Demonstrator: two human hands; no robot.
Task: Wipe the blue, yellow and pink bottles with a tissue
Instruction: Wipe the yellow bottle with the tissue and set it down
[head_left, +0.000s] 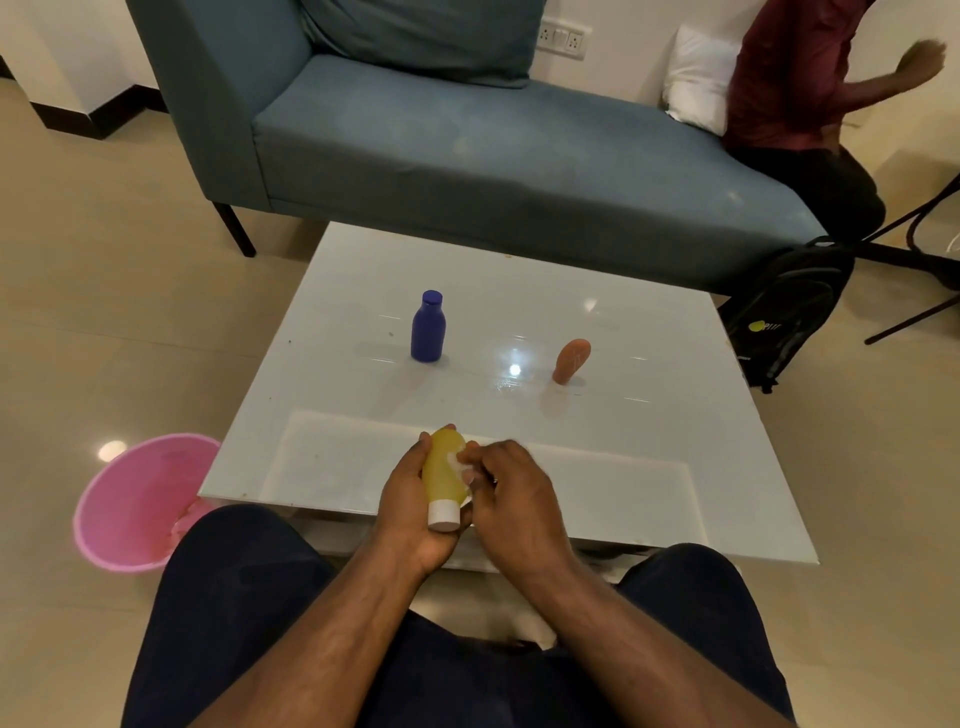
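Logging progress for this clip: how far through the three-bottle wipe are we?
In hand: the left hand holds the yellow bottle, cap toward the person, while the right hand presses a tissue against it. The blue bottle and pink bottle stand apart on the table, untouched now. Whether either was already wiped cannot be told; at least one probably remains.

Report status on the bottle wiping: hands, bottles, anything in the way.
Left hand holding yellow bottle, cap toward the wearer. Right hand pressing tissue on it. Blue bottle and pink bottle standing on table, nothing in the way.
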